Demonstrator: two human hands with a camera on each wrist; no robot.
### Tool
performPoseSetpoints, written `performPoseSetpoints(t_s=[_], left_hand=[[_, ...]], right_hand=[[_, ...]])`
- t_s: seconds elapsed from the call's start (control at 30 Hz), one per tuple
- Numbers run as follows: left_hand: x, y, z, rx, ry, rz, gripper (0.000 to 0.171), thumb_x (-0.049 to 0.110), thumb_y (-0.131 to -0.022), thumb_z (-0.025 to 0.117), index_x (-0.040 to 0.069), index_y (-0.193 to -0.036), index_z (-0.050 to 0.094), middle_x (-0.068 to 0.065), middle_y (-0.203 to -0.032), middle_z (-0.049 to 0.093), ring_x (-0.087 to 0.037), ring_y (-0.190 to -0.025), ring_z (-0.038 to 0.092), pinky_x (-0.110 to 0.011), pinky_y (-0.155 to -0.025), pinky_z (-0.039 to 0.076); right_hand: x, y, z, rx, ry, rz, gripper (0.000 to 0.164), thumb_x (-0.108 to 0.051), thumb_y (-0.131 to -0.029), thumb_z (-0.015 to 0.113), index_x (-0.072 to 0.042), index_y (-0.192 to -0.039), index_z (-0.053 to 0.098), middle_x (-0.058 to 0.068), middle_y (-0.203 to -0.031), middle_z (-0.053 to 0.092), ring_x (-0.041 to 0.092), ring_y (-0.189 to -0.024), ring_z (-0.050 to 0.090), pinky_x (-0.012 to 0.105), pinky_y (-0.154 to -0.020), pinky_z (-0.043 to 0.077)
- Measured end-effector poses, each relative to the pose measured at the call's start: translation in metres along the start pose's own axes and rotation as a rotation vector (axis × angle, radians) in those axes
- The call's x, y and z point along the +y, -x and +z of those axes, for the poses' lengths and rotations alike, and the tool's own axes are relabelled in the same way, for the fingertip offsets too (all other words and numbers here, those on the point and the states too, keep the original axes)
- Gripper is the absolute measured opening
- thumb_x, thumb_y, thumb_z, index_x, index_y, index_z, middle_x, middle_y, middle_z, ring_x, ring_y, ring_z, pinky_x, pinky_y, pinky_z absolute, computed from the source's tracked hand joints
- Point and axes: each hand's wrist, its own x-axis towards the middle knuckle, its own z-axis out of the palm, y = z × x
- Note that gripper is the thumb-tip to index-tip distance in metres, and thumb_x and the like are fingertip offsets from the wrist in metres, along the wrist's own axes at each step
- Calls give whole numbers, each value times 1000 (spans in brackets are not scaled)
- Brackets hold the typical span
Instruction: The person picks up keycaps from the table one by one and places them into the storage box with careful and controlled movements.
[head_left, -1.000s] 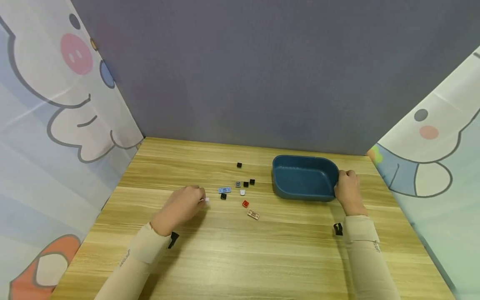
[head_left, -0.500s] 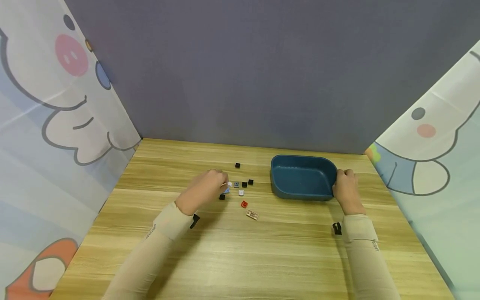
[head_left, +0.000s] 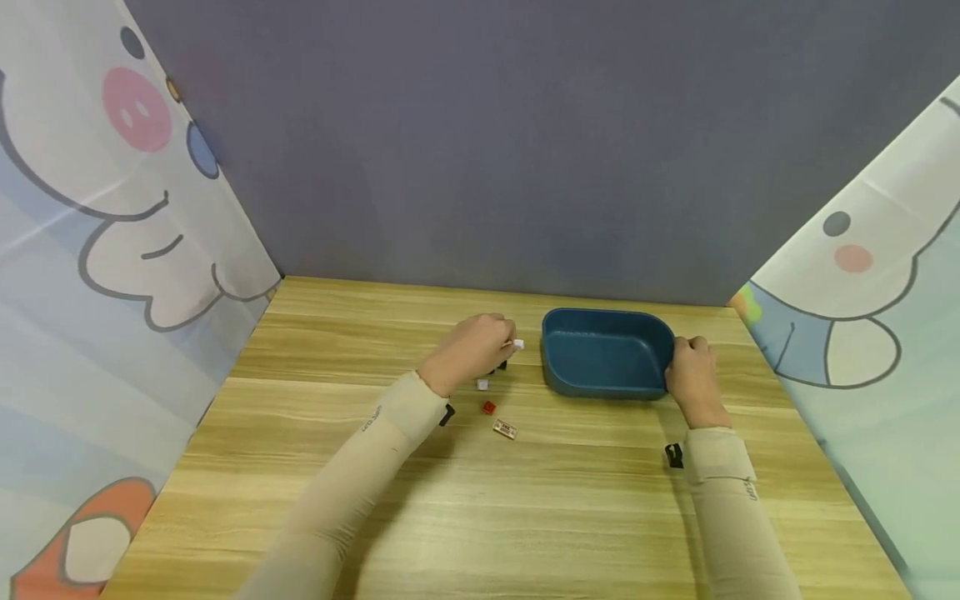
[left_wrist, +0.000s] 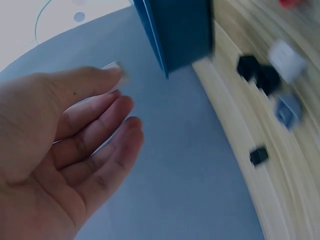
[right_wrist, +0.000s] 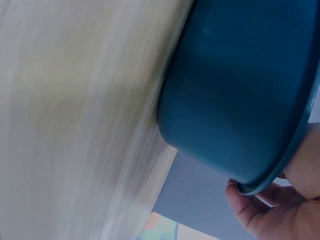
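My left hand [head_left: 476, 346] pinches a small white keycap [head_left: 518, 343] between thumb and fingers, above the table just left of the blue plastic bin [head_left: 600, 354]. In the left wrist view the white keycap [left_wrist: 121, 76] is partly hidden by the thumb. My right hand [head_left: 694, 379] grips the bin's right rim; the right wrist view shows its fingers curled around that rim. Below the left hand lie another white keycap [head_left: 482, 384], a red keycap [head_left: 489, 407] and a longer beige keycap [head_left: 506, 428]. Inside the bin nothing is visible.
In the left wrist view, black keycaps [left_wrist: 259, 156] and a grey-blue keycap [left_wrist: 288, 111] lie on the wooden table [head_left: 525, 517]. The left hand and arm hide some of them in the head view. A grey panel [head_left: 480, 167] stands behind the table, with cartoon-printed sheets at both sides.
My left hand has carried the white keycap rightward and slightly away, over the other keycaps, toward the bin. The right hand and the bin have stayed in place.
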Motion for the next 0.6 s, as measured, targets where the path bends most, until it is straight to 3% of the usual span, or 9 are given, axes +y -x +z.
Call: performPoseSetpoints(t_s=[0.17, 0.33, 0.6], left_hand=[[15, -29, 12, 14, 20, 45, 18, 22, -101, 63, 7, -106, 73, -3, -99, 68, -12, -85, 63, -22, -73, 52], [31, -54, 22, -24, 19, 74, 19, 26, -102, 62, 10, -102, 71, 0, -91, 66, -8, -73, 57, -22, -70, 48], [43, -71, 31, -109, -5, 67, 14, 23, -101, 62, 15, -92, 66, 4, -80, 58, -9, -69, 52, -24, -68, 46]], right_hand=[[-1, -1, -1, -3, 1, 6, 27, 17, -77, 52, 26, -103, 53, 45, -101, 46, 63, -94, 45, 67, -85, 35], [-2, -1, 0, -20, 5, 22, 28, 17, -78, 52, 27, -104, 53, 45, -102, 46, 63, -96, 44, 67, -87, 35], [-3, -1, 0, -13, -4, 42, 30, 16, -80, 48, 26, -108, 54, 45, -104, 46, 63, -94, 43, 66, -85, 36]])
